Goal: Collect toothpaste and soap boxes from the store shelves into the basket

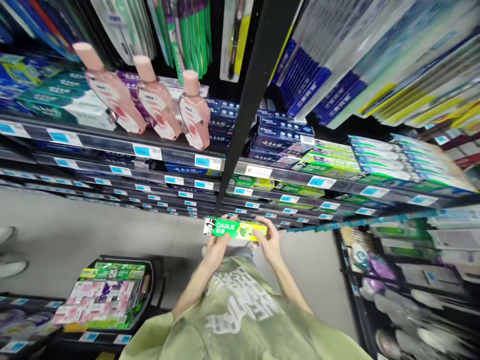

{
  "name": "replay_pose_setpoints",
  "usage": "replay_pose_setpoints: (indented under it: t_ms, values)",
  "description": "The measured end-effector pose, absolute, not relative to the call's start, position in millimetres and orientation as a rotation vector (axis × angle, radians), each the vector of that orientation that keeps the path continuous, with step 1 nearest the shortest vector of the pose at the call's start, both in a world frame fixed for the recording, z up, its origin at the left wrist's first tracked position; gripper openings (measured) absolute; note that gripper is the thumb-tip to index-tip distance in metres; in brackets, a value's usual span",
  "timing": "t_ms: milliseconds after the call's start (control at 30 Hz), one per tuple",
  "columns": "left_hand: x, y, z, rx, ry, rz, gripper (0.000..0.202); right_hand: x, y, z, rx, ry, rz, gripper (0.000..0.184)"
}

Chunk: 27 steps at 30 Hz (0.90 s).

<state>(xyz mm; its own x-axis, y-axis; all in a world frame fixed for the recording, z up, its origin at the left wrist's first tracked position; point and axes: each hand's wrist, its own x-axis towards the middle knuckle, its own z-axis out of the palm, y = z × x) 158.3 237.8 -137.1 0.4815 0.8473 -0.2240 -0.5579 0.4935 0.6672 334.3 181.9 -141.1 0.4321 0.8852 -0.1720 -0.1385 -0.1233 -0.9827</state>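
Shelf rack point(247, 100) ahead, bottles point(195, 120) on it. Low display point(152, 277) w/ pink/green boxes point(101, 300), lower L. DARLIE box point(240, 229): off rack, midair nr ctr; pickup looks done, set-down not yet. L hand point(216, 248) closed on its L half, R hand point(271, 243) gripping R end.

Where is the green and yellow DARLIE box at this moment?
In the head view, the DARLIE box is just below the picture's centre, held between the left hand and the right hand, above the printed green shirt.
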Motion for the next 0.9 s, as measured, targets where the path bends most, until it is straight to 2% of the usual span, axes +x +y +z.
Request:
replay_pose_setpoints:
  t_ms: [200,533,767,900]
  values:
    - [160.3,234.5,-130.8,0.575,0.673,0.987,0.067,350.1,190.0,-135.4,-1.411,-0.727,0.987,0.039]
    - [158.9,224.3,-142.2,0.731,0.732,0.882,0.046,389.5,172.1,-137.5,-1.471,-1.007,1.239,0.049]
    - [153.4,206.1,-164.2,0.650,0.676,0.857,0.047,430.2,163.3,-143.5,-1.712,-1.035,0.813,0.049]
    - [141.7,197.7,-180.5,0.661,0.599,0.864,0.035,460.5,184.6,-133.0,-1.752,-1.045,0.453,0.047]
